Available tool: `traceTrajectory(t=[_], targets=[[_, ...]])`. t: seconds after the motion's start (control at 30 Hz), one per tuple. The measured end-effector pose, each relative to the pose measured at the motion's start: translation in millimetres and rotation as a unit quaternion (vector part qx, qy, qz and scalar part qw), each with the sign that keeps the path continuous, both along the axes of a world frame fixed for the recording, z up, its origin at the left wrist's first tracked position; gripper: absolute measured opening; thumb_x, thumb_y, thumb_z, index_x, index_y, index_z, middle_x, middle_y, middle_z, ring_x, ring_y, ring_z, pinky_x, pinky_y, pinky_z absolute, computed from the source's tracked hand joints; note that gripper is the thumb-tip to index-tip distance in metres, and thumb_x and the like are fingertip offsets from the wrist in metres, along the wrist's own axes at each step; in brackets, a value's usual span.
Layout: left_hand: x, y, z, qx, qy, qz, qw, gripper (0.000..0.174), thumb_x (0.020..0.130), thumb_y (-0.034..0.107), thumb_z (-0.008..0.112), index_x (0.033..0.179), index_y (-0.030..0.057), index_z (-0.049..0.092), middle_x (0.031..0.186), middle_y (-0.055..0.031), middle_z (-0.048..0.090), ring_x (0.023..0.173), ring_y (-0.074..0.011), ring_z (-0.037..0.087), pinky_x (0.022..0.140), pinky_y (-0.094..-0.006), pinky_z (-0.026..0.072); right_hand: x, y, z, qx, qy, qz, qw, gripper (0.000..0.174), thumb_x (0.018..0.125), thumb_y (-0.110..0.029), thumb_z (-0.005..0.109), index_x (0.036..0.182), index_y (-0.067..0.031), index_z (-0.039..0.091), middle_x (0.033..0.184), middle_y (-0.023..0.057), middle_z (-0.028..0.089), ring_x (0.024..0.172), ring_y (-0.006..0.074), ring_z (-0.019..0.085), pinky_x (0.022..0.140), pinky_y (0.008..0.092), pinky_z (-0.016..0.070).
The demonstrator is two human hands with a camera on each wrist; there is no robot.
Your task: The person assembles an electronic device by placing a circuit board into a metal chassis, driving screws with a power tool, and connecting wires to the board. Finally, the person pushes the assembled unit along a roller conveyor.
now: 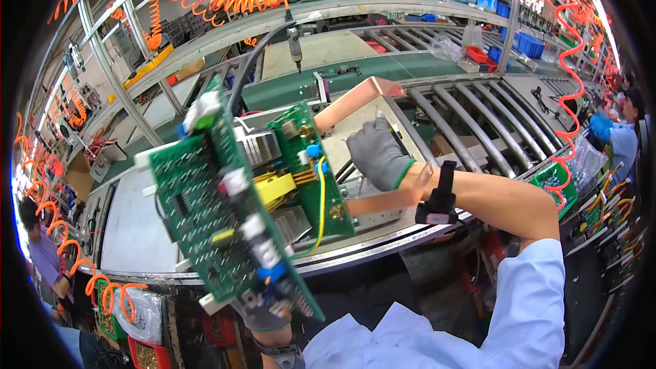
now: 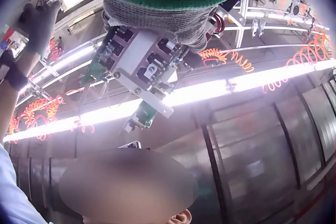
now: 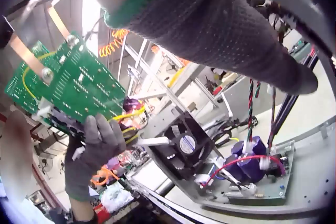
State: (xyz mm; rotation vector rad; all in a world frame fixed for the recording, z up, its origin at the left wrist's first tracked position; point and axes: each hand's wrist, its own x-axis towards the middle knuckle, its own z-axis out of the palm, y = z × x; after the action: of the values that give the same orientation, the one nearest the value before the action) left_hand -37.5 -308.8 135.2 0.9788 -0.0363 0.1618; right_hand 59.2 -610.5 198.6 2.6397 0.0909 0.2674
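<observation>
A green circuit board assembly [image 1: 205,212] is held up and tilted at the left front in the head view. It carries heat sinks, a yellow transformer and two copper strips [image 1: 355,104] that stick out to the right. My gloved left hand [image 1: 263,318] grips its lower edge; in the right wrist view, the left fingers [image 3: 102,132] lie over the board's edge. My gloved right hand [image 1: 379,150] reaches between the copper strips, over a metal chassis [image 1: 365,195]. One finger is extended beside black cables. The chassis holds a black fan [image 3: 184,142] and purple capacitors [image 3: 245,161].
A roller conveyor [image 1: 478,119] runs to the right of the chassis. A screwdriver [image 1: 294,48] hangs on an orange coiled hose above the bench. Bins of small parts [image 1: 147,352] stand low at the left. Other people are at both sides.
</observation>
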Motion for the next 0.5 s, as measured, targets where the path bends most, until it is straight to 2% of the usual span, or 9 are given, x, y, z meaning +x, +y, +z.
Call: traceTrajectory(t=[0.03, 0.13, 0.17, 0.23, 0.3, 0.37, 0.47, 0.5], targets=[[5, -6, 7, 0.016, -0.018, 0.009, 1.0, 0.061, 0.098, 0.06, 0.053, 0.141, 0.0165, 0.053, 0.131, -0.0089, 0.062, 0.115, -0.0282, 0.064, 0.097, -0.05, 0.0541, 5, -9, -14, -0.015, -0.07, 0.063, 0.995, 0.012, 0.087, -0.017, 0.062, 0.093, -0.0097, 0.069, 0.083, 0.0069, 0.068, 0.091, 0.028, 0.066, 0.102, 0.0555, 0.0429], [18, -27, 22, 0.047, -0.058, 0.035, 0.997, 0.06, 0.099, 0.059, 0.053, 0.141, 0.0174, 0.052, 0.132, -0.008, 0.061, 0.116, -0.0272, 0.063, 0.097, -0.049, 0.0544, -3, -19, -4, 0.04, -0.119, 0.096, 0.987, 0.009, 0.085, -0.016, 0.064, 0.091, -0.0118, 0.069, 0.084, 0.0092, 0.068, 0.091, 0.0278, 0.067, 0.1, 0.0506, 0.0456], [20, -34, 27, 0.045, -0.061, 0.039, 0.996, 0.059, 0.099, 0.059, 0.052, 0.142, 0.0177, 0.052, 0.133, -0.0077, 0.061, 0.116, -0.0269, 0.063, 0.097, -0.0486, 0.0546, -21, -21, 20, 0.023, -0.149, 0.124, 0.981, 0.007, 0.083, -0.012, 0.064, 0.087, -0.0105, 0.069, 0.08, 0.0078, 0.067, 0.089, 0.0306, 0.067, 0.092, 0.0467, 0.0502], [18, -45, 41, -0.012, -0.03, 0.027, 0.999, 0.058, 0.1, 0.058, 0.052, 0.142, 0.0183, 0.052, 0.133, -0.0071, 0.061, 0.117, -0.0263, 0.063, 0.097, -0.048, 0.0548, -31, -47, 18, 0.183, -0.207, 0.122, 0.953, 0.011, 0.086, -0.016, 0.063, 0.092, -0.0089, 0.07, 0.082, 0.0087, 0.069, 0.087, 0.0301, 0.066, 0.085, 0.0419, 0.0513], [14, -52, 60, -0.102, 0.02, 0.001, 0.995, 0.06, 0.099, 0.058, 0.054, 0.144, 0.0179, 0.05, 0.133, -0.0079, 0.06, 0.118, -0.0249, 0.061, 0.091, -0.0411, 0.0572, -37, -62, 13, 0.376, -0.25, 0.085, 0.888, 0.016, 0.092, -0.019, 0.061, 0.095, -0.0062, 0.07, 0.083, 0.0099, 0.071, 0.084, 0.0287, 0.067, 0.078, 0.0377, 0.0518], [14, -56, 63, -0.113, 0.032, -0.024, 0.993, 0.063, 0.097, 0.062, 0.054, 0.143, 0.0186, 0.052, 0.131, -0.0066, 0.062, 0.117, -0.025, 0.062, 0.091, -0.0422, 0.0558, -39, -68, 0, 0.588, -0.269, 0.012, 0.763, 0.024, 0.101, -0.022, 0.056, 0.098, -0.0025, 0.068, 0.083, 0.0115, 0.071, 0.08, 0.0265, 0.068, 0.072, 0.034, 0.0517], [15, -58, 68, -0.146, 0.053, -0.092, 0.984, 0.066, 0.096, 0.065, 0.055, 0.142, 0.0183, 0.053, 0.131, -0.0051, 0.062, 0.117, -0.0252, 0.062, 0.091, -0.0436, 0.0538, -44, -68, -12, 0.671, -0.287, 0.024, 0.683, 0.032, 0.108, -0.023, 0.049, 0.101, 0.0005, 0.071, 0.087, 0.01, 0.072, 0.079, 0.0187, 0.065, 0.075, 0.0317, 0.0502], [15, -61, 70, -0.135, 0.058, -0.078, 0.986, 0.066, 0.096, 0.066, 0.054, 0.141, 0.0178, 0.055, 0.132, -0.0103, 0.063, 0.116, -0.0261, 0.063, 0.091, -0.0531, 0.0564, -44, -64, -15, 0.678, -0.298, 0.026, 0.672, 0.034, 0.108, -0.023, 0.048, 0.104, 0.0009, 0.072, 0.09, 0.0082, 0.073, 0.082, 0.0158, 0.065, 0.077, 0.0321, 0.0511]])
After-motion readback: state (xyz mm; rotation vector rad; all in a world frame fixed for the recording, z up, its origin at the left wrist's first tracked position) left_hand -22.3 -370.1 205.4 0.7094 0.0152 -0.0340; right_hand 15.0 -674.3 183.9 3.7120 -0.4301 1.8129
